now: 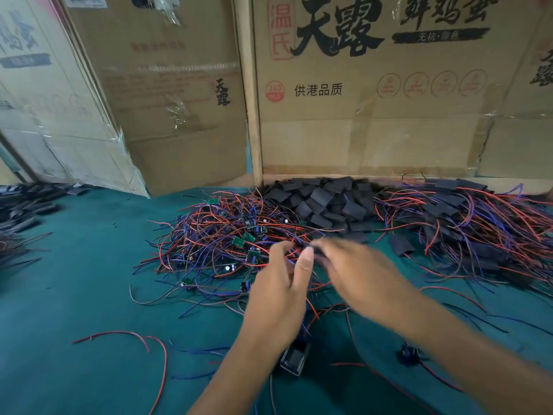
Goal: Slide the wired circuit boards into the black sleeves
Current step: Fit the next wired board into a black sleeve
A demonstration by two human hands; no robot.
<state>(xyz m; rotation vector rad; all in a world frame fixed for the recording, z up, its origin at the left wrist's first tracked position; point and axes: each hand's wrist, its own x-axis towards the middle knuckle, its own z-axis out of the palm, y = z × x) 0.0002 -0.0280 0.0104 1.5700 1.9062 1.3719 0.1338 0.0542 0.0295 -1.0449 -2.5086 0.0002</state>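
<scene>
A tangled heap of small green circuit boards with red and blue wires (227, 235) lies in the middle of the green table. Behind it sits a pile of flat black sleeves (323, 202). To the right lies a heap of sleeved boards with wires (466, 223). My left hand (281, 289) hovers over the near edge of the wire heap, thumb and fingers curled as if pinching wires. My right hand (359, 271) is blurred by motion; its fingertips meet the left hand's around something dark, which I cannot make out.
Cardboard sheets (374, 100) stand upright along the back of the green table (74, 280). Loose red and blue wires (134, 339) trail at the front left. A small black part (294, 357) lies under my left forearm. More dark pieces (27, 205) are stacked far left.
</scene>
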